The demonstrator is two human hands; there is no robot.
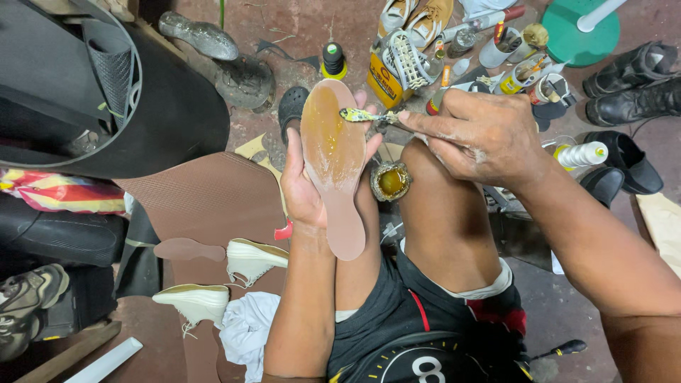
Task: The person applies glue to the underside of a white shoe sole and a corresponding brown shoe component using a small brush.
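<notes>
the left hand cups a flat brown insole from behind, toe end up, fingers showing past its right edge. the right hand is pinched narrow on a small brush, whose gluey tip touches the insole's upper right edge. the wide front part shines amber and wet, so i'd judge about the top half is coated; the waist and heel look dry and matt, so that stretch seems left to do. a small open glue pot sits between the person's knees, just beside the insole.

there's no bench here: the person sits low over a stained reddish floor. a brown rubber sheet lies on the floor to the left, with two white wedge shoes and another cut sole at its lower edge. bottles and tins crowd the floor's far side, black boots toward the far right corner.
</notes>
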